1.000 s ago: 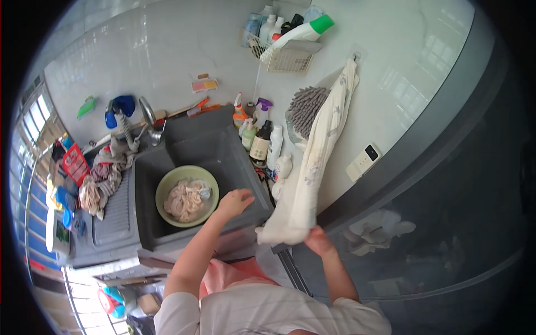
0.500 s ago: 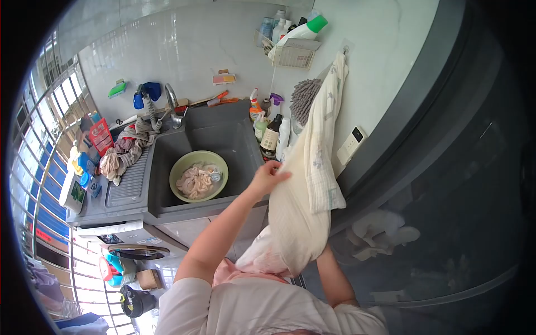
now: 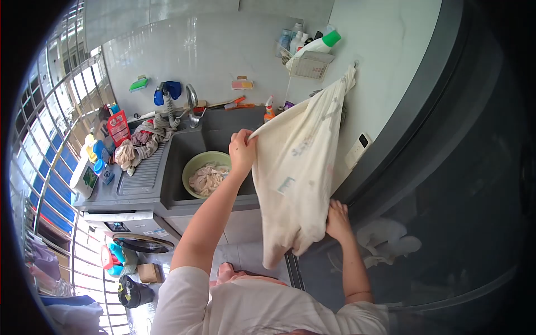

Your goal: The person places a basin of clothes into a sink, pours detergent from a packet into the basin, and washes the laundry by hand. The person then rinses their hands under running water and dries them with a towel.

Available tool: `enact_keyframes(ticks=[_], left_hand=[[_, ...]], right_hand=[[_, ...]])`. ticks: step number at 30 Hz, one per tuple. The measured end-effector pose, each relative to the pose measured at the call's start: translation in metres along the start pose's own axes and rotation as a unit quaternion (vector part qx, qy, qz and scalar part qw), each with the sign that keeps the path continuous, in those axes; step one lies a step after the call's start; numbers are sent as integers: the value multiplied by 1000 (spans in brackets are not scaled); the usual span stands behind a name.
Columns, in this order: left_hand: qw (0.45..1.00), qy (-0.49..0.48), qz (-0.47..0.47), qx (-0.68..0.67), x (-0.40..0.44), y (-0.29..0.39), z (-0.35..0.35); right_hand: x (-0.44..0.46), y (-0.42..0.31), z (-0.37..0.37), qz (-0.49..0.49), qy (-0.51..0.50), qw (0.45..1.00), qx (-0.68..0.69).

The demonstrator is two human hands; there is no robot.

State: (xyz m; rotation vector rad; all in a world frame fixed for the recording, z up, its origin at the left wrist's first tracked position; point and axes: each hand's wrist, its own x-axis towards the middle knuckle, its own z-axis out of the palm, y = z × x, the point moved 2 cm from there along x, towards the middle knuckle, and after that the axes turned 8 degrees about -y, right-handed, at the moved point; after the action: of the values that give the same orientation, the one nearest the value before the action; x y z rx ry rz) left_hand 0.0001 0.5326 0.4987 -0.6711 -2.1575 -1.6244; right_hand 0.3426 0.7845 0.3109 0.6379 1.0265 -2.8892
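A cream towel [image 3: 301, 167] with faint grey prints hangs from a wall hook [image 3: 356, 62] by its upper corner and is spread wide. My left hand [image 3: 242, 152] pinches the towel's left edge, in front of the sink. Lower down on the right, my right hand [image 3: 337, 219] is closed on the opposite edge, its fingertips partly hidden. The towel's bottom hangs in loose folds between and below my hands. Behind my left wrist, a green basin [image 3: 192, 167] with wet, pale clothes [image 3: 207, 180] stands in the grey sink [image 3: 174, 162].
Crumpled laundry [image 3: 137, 151] lies on the ribbed drainboard, beside bottles and a red packet [image 3: 118, 128]. A wire basket [image 3: 310, 68] of bottles hangs on the wall. The washing machine [image 3: 134, 231] is under the counter. A dark glass panel [image 3: 424, 223] runs along my right.
My left hand has moved up and left, pulling the towel's edge out. The right hand has come into view at the right edge. The towel, folded and bunched before, is now spread open.
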Motion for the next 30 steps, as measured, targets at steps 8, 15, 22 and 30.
enact_keyframes(ticks=[8, 15, 22, 30], left_hand=[[993, -44, -40, 102, 11, 21, 70], [437, 165, -325, -822, -8, 56, 55], [154, -52, -160, -974, -1, 111, 29], [924, -201, 199, -258, -69, 106, 27]], right_hand=[[41, 128, 104, -76, -73, 994, -15], [100, 131, 208, -136, -139, 981, -3], [105, 76, 227, -180, -201, 963, -17], [113, 3, 265, -222, -290, 931, -20]])
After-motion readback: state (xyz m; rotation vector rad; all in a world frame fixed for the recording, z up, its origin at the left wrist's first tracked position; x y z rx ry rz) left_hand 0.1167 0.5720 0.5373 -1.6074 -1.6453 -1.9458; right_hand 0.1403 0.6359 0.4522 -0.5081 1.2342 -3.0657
